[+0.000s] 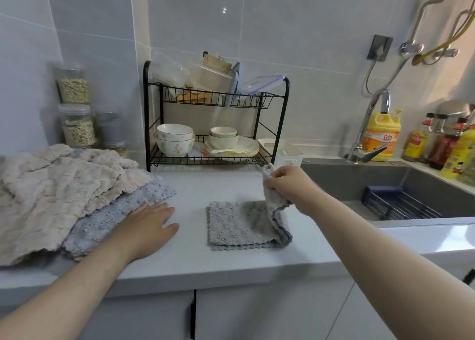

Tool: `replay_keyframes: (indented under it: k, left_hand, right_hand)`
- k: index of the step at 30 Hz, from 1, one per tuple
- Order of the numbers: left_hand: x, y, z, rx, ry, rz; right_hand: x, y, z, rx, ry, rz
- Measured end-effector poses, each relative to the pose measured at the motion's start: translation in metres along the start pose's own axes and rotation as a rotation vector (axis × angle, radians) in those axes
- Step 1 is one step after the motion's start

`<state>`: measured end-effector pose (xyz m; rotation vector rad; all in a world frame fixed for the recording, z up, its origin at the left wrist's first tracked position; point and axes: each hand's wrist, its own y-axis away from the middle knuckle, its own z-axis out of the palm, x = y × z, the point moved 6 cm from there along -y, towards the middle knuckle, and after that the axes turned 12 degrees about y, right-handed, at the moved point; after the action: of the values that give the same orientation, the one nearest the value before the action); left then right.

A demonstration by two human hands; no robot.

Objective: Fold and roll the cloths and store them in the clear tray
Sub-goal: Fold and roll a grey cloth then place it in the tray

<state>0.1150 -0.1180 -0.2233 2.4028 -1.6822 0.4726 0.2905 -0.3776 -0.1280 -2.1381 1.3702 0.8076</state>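
Note:
A grey cloth (pixel 236 224) lies on the white counter in front of me, partly folded. My right hand (pixel 288 185) grips its right edge and lifts it above the counter. My left hand (pixel 146 221) rests flat and open on the counter, touching the edge of a light grey cloth (pixel 110 211). That cloth sits under a pile of several beige cloths (pixel 59 185) at the left. A whitish tray (pixel 285 152) stands behind my right hand, next to the dish rack.
A black two-tier dish rack (pixel 216 123) with bowls and plates stands at the back. Jars (pixel 77 123) are at the back left. The sink (pixel 385 185) with a faucet, a yellow detergent bottle (pixel 383 134) and sauce bottles is on the right.

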Motion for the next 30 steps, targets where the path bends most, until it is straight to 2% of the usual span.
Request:
replay_keyframes:
  k: [6, 12, 16, 18, 20, 22, 23, 25, 26, 28, 30]
  left_hand:
    - [0.002, 0.003, -0.003, -0.003, 0.019, 0.004]
    - [0.004, 0.005, -0.004, -0.007, 0.025, 0.003]
    - [0.006, 0.007, -0.005, -0.004, 0.026, -0.001]
    - [0.007, 0.007, -0.006, -0.003, 0.023, 0.000]
    - [0.007, 0.007, -0.006, -0.001, 0.021, 0.003]
    - [0.007, 0.008, -0.006, 0.002, 0.016, 0.013]
    - [0.007, 0.008, -0.005, 0.004, 0.016, 0.017]
    - [0.007, 0.007, -0.005, 0.005, 0.018, 0.018]
    - [0.006, 0.007, -0.005, 0.002, 0.020, 0.013]
    - [0.006, 0.007, -0.004, -0.001, 0.016, 0.006]
    - [0.006, 0.007, -0.004, 0.001, 0.013, 0.006]
  right_hand:
    - [-0.034, 0.009, 0.056, -0.089, 0.174, -0.109]
    - [-0.038, 0.015, 0.087, -0.199, 0.247, -0.104]
    - [-0.037, 0.016, 0.095, -0.208, 0.256, -0.108]
    - [-0.036, 0.019, 0.099, -0.246, 0.217, -0.111]
    - [-0.039, 0.025, 0.096, -0.291, 0.043, -0.083]
    - [-0.042, 0.026, 0.083, -0.230, -0.075, -0.116]
    - [-0.042, 0.023, 0.074, -0.146, -0.003, -0.168]
    - [-0.040, 0.020, 0.061, 0.053, 0.353, -0.322]
    - [-0.036, 0.019, 0.062, 0.079, 0.536, -0.379]
    - [-0.018, 0.020, 0.080, -0.063, 0.771, -0.406]
    - [-0.001, 0.024, 0.097, -0.241, 0.854, -0.398]
